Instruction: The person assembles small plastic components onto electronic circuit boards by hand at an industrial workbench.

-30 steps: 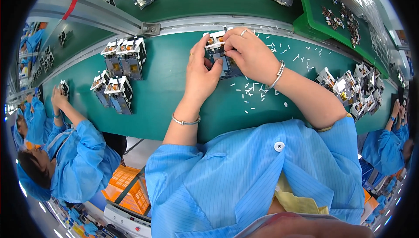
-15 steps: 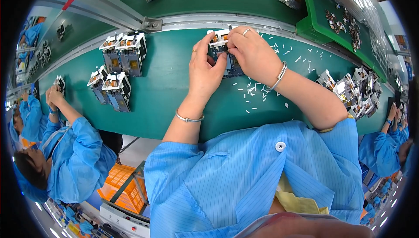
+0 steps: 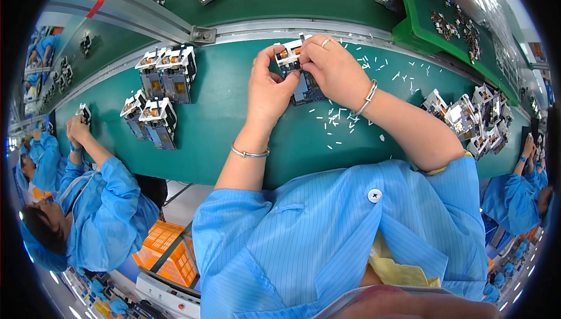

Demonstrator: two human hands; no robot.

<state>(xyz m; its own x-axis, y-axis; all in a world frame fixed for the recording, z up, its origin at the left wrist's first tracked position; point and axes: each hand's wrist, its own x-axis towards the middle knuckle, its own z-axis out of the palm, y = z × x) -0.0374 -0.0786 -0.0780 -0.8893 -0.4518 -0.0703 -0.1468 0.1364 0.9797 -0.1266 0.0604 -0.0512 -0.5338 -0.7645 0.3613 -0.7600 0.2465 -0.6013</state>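
From my end I see the circuit board (image 3: 307, 90) with its white plastic frame (image 3: 287, 56) on the green table (image 3: 213, 126), straight ahead near the metal rail (image 3: 251, 33), with the frame at the far end and the board reaching back toward the body. My left hand (image 3: 270, 94) closes on its left side: the forefinger bends over the frame's left end and the thumb comes in low, near the other hand. My right hand (image 3: 339, 73) sits at the frame's right end, fingers curled and tips drawn together; I cannot tell whether they pinch the frame or some small piece, as the knuckles hide it.

I judge the step in hand to be fine fingertip work on the frame, left hand steadying, right hand doing the close work. The next move, as I read it, calls for a firm left hold and a light, exact right pinch, without pressing hard on the board.

Small white slips (image 3: 336, 121) lie scattered just beside the board, some under my right wrist. Similar units stand in a group to the left (image 3: 166, 85), and more crowd together in a pile at the right (image 3: 467, 117), both well apart from my hands.
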